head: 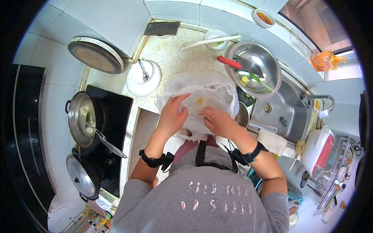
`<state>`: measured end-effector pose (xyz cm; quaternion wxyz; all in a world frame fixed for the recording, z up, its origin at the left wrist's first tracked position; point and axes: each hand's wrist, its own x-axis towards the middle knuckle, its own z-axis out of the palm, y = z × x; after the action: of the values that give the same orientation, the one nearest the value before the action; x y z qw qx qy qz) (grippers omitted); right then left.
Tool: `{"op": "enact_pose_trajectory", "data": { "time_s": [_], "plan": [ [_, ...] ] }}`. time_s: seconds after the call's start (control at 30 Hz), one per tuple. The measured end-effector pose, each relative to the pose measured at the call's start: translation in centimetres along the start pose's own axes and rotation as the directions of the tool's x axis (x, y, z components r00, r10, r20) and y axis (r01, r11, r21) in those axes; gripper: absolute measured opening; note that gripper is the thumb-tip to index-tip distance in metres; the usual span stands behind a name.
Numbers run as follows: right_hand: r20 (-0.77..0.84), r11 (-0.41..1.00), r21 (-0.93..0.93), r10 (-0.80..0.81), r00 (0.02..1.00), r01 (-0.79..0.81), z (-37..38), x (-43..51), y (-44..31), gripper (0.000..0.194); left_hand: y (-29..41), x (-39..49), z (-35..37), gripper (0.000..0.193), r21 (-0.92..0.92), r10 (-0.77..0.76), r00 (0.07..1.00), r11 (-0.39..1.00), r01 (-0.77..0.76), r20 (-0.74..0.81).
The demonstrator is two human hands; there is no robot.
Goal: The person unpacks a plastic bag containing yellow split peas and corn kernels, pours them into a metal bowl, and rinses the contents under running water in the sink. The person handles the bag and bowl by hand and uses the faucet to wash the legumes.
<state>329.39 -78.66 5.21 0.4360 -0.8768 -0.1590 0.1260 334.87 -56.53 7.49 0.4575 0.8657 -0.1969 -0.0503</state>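
A translucent white plastic bag (204, 84) lies with its mouth spread at the counter's edge, something small and yellow (200, 100) showing inside. My left hand (174, 112) rests on the bag's left rim, fingers over the film. On the right side, my right hand (217, 119) has its fingers curled at the plastic; whether it pinches the film is unclear. Right of the bag, a steel bowl (275, 84) holds a cleaver with a red handle (229, 62), green onion pieces and yellowish slices. Partly hidden below the bowl is a dark green squash (245, 97).
At left, a wok (72, 122) with pale food and a slotted turner sits on the black cooktop (116, 116), near a lidded pot (80, 176). A white bowl with a spoon stands on a plate (148, 90). The steel sink (294, 113) is at right.
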Motion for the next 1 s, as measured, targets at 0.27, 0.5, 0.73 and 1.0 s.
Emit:
{"op": "enact_pose_trajectory", "data": {
  "time_s": [0.27,0.5,0.73,1.0],
  "plan": [
    [0.003,0.926,-0.221,0.313,0.950,-0.305,5.5,5.5,8.6,0.022,0.8,-0.4,0.1,0.048,-0.003,-0.077,0.997,0.997,0.077,0.001],
    [-0.094,0.908,-0.166,0.374,0.923,-0.385,5.8,6.7,10.2,0.018,1.0,-1.3,1.5,0.047,-0.090,0.040,0.999,0.995,-0.037,0.033],
    [-0.019,0.597,0.621,0.660,0.751,-0.509,3.7,4.2,9.3,0.016,3.4,-0.6,4.5,0.054,-0.463,0.048,0.970,0.883,0.070,0.240],
    [0.303,-0.252,0.952,0.698,0.649,-0.173,3.6,7.0,9.5,0.014,5.1,0.0,3.8,0.059,-0.595,0.113,0.948,0.799,0.091,0.298]
  ]
}}
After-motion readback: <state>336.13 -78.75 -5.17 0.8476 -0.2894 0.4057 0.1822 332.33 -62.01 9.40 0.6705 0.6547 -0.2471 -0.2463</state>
